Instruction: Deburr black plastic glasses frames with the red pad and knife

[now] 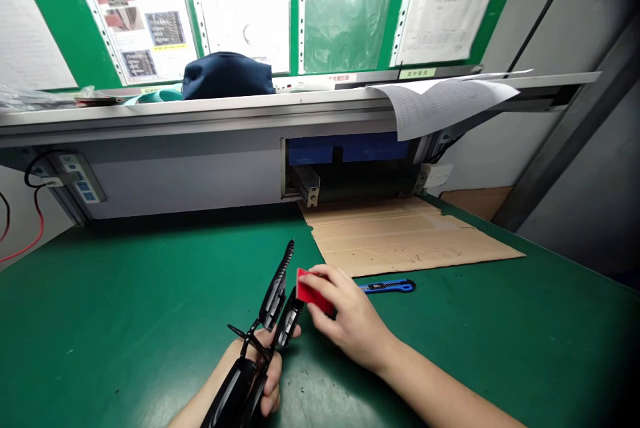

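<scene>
My left hand point(270, 375) is closed around a black plastic part point(273, 301) with long, narrow, glossy arms that branch from a cross-shaped middle. The part points up and away from me, and its lower end runs out of the picture at the bottom. Between the thumb and fingers of my right hand point(345, 308) is a small red block point(314, 293). The block's left edge is right by the tip of the part's right-hand arm; whether they touch I cannot tell. Behind my right hand lies a blue utility knife point(390, 286), its front end hidden by the fingers.
A flat sheet of cardboard point(400, 235) lies on the green tabletop point(150, 281) at the back right. Above runs a shelf point(200, 111) with a dark blue pouch point(227, 75) and drooping papers point(445, 101). A power strip point(83, 178) is mounted at the left.
</scene>
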### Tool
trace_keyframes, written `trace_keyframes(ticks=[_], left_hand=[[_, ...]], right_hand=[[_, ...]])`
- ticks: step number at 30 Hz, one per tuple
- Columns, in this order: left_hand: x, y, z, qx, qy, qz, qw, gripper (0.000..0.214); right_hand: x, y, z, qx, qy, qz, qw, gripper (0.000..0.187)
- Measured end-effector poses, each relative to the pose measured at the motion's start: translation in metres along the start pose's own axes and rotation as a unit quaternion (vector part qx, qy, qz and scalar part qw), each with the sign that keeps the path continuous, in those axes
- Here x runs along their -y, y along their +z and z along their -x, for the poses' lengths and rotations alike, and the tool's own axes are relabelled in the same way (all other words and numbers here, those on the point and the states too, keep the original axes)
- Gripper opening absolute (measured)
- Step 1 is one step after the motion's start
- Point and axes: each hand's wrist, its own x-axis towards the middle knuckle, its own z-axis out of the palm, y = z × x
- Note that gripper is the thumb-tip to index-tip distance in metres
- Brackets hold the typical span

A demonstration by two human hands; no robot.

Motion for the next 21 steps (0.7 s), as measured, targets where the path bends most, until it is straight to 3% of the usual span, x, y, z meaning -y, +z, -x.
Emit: trace_keyframes(ticks=[2, 4, 12, 14, 19, 21], left_hand=[[-0.001, -0.001, -0.001, 0.003, -0.006, 0.003, 1.0, 0.061], [-0.002, 0.0, -0.003, 0.0, -0.006, 0.006, 1.0, 0.068], [-0.001, -0.002, -0.005, 0.007, 0.079, 0.021, 0.997, 0.057], [-0.001, -0.004, -0.006, 0.006, 0.091, 0.025, 0.996, 0.053], [0.002, -0.005, -0.008, 0.02, 0.089, 0.007, 0.996, 0.048], [-0.003, -0.003, -0.005, 0.022, 0.114, -0.001, 0.993, 0.049]], right_hand=[[-0.005, -0.003, 0.001, -0.01, 0.041, -0.075, 0.996, 0.034], [-0.003, -0.004, 0.003, 0.015, 0.028, -0.15, 0.988, 0.037], [0.022, -0.008, -0.001, 0.103, 0.017, -0.305, 0.947, 0.039], [0.023, -0.011, -0.001, 0.118, 0.017, -0.33, 0.937, 0.04], [0.025, -0.009, 0.001, 0.037, 0.056, -0.32, 0.945, 0.037], [0.028, -0.009, 0.001, 0.068, 0.032, -0.307, 0.949, 0.036]])
